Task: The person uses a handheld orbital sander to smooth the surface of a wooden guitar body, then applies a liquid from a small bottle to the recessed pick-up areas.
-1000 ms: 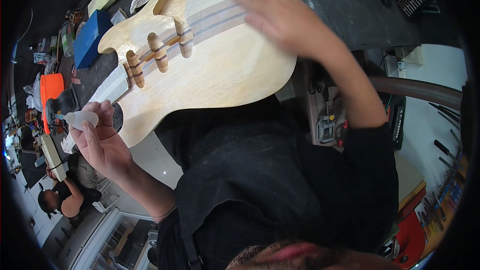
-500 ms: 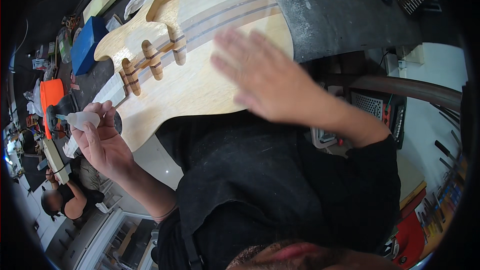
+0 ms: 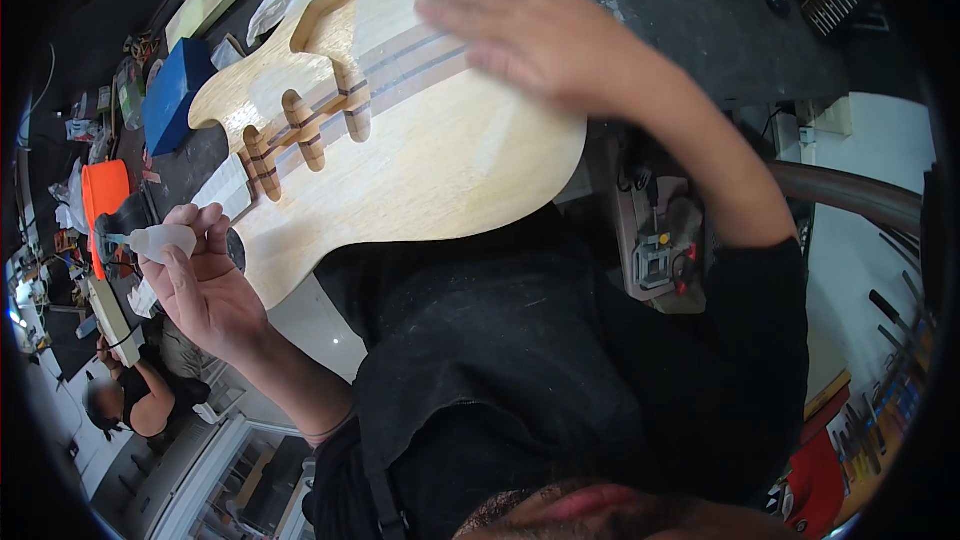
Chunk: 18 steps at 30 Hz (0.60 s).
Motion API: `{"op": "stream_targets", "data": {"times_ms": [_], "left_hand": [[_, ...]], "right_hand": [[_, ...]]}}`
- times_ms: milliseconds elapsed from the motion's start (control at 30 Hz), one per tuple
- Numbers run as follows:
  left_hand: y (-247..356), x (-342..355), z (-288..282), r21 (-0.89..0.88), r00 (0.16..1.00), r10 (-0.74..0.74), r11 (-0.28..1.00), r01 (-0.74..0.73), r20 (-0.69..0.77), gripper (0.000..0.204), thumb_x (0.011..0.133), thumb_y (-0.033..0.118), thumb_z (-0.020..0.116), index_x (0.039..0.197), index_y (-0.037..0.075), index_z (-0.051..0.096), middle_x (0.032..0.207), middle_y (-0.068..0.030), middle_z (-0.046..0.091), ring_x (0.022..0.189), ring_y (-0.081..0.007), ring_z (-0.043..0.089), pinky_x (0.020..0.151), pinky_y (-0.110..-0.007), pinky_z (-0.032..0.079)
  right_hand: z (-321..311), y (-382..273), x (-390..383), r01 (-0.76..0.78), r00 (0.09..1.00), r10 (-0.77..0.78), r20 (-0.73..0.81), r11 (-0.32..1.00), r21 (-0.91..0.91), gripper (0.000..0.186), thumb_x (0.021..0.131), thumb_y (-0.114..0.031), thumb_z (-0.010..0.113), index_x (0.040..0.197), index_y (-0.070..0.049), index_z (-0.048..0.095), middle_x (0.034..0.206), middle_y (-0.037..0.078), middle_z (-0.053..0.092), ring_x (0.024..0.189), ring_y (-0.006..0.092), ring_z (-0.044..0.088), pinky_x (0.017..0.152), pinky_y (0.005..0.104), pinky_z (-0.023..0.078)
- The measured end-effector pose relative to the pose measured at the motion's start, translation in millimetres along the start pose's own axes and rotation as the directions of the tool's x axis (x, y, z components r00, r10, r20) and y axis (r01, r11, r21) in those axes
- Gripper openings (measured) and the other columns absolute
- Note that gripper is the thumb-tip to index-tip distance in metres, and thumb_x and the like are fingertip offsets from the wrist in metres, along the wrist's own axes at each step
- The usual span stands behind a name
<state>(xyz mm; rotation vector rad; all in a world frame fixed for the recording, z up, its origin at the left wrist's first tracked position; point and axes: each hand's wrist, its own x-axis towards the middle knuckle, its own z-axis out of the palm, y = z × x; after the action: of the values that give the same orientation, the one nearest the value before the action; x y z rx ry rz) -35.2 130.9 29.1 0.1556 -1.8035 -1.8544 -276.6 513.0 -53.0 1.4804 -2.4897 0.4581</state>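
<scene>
A pale wooden guitar body (image 3: pixel 430 170) lies on the dark bench, with dark stripes along its middle and several routed cavities. My right hand (image 3: pixel 540 35) is over its far right part, fingers stretched out and slightly blurred; whether the palm touches the wood I cannot tell. Nothing shows in that hand. Near the neck end, my left hand (image 3: pixel 205 280) pinches a small translucent squeeze bottle (image 3: pixel 165 242) between thumb and fingers, its narrow tip pointing left. White tape (image 3: pixel 225 188) covers part of the neck beside this hand.
A blue block (image 3: pixel 178 95) and an orange container (image 3: pixel 105 202) stand left of the guitar body. Tools lie on the dark bench (image 3: pixel 700 40) at the far right, and a metal vise-like tool (image 3: pixel 655 260) sits below its edge. Another person (image 3: pixel 140 395) works at the lower left.
My right hand has moved farther away across the guitar body, toward its upper cavities. My left hand and the bottle stay nearly in place.
</scene>
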Motion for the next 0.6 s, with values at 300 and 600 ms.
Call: {"op": "stream_targets", "data": {"times_ms": [300,600], "left_hand": [[9.6,-4.0,-7.9,0.034,0.995,0.046,0.998,-0.043,-0.086,0.035,0.125,0.02,0.053,0.151,-0.004,0.05,0.141,-0.0295,0.072,0.121,-0.0352,0.079,0.105,-0.046,0.065],[9.8,18.8,-36.1,0.088,0.951,0.088,0.994,-0.064,-0.296,0.038,0.126,0.022,0.051,0.155,-0.002,0.051,0.149,-0.0314,0.069,0.122,-0.0345,0.079,0.103,-0.044,0.066]], "right_hand": [[-2.0,119.8,79.2,-0.252,0.964,0.239,-0.113,0.96,-0.118,0.067,0.12,-0.036,0.049,0.174,0.006,0.045,0.184,0.03,0.04,0.174,0.0483,0.03,0.143,0.0591,0.02],[-7.1,63.9,76.8,-0.122,0.992,0.126,-0.01,0.977,0.176,0.063,0.121,-0.031,0.055,0.178,-0.004,0.046,0.188,0.02,0.039,0.177,0.0372,0.031,0.144,0.057,0.019]]}}
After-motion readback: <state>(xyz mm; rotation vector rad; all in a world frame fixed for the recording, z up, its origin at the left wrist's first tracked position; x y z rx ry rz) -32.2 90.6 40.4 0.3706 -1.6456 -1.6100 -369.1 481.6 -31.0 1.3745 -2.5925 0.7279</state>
